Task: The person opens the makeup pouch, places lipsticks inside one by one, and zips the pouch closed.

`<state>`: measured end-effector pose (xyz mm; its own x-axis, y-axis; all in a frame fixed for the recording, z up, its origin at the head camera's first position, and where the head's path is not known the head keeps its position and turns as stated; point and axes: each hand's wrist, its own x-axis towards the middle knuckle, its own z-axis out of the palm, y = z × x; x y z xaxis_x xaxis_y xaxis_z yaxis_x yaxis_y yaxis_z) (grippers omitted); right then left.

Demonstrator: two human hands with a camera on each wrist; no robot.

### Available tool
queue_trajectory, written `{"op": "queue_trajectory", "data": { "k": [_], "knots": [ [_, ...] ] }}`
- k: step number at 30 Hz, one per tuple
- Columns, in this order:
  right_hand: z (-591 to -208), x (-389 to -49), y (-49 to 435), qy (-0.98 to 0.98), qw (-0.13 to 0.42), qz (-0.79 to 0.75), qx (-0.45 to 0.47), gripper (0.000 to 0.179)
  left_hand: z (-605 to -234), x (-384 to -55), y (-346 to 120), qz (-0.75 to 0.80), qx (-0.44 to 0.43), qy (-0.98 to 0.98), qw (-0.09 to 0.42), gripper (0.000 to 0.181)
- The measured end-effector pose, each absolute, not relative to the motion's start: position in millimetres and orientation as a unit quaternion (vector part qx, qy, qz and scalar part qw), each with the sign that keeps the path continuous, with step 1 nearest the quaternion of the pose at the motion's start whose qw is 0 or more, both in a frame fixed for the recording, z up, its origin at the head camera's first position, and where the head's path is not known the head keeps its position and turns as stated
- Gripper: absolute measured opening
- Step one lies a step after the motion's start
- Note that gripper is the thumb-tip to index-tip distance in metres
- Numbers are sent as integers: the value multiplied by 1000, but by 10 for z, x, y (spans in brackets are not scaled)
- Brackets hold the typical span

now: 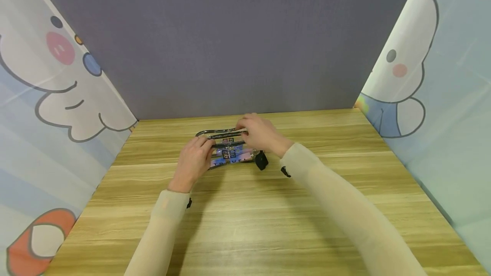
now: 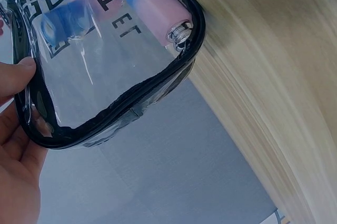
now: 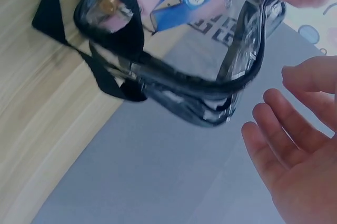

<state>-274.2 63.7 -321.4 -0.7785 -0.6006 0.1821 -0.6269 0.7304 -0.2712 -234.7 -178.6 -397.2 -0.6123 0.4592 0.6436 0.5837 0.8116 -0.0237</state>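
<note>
A clear plastic pouch (image 1: 238,158) with black trim and printed lettering stands on the table, a black strap loop (image 3: 100,29) at one end. Inside it, the left wrist view shows a pink-and-blue tube (image 2: 158,16) with a silvery end. A blue-and-pink item (image 3: 181,2) with a round pale label shows through the plastic in the right wrist view. My left hand (image 1: 193,161) pinches the pouch's trimmed edge between thumb and fingers. Beside the opposite upper corner, my right hand (image 3: 297,153) has its fingers apart and loosely bent, holding nothing.
The wood-grain table (image 1: 238,225) reaches back to a dark grey panel (image 1: 245,41). Cartoon-printed curtains (image 1: 452,139) hang along both sides. Small black pieces sit at both sleeve cuffs.
</note>
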Motion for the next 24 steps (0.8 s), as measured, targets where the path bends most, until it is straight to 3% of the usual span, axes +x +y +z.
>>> {"op": "queue_trajectory", "data": {
  "k": [13,24],
  "knots": [
    [-3273,-2684,830,-934,23,149,324,27,-3968,-2338,-1792,-103,-288,-896,323,13],
    [-3433,-2650,834,-927,38,179,327,13,-3955,-2341,-1790,-106,-288,-895,323,13]
  ]
}}
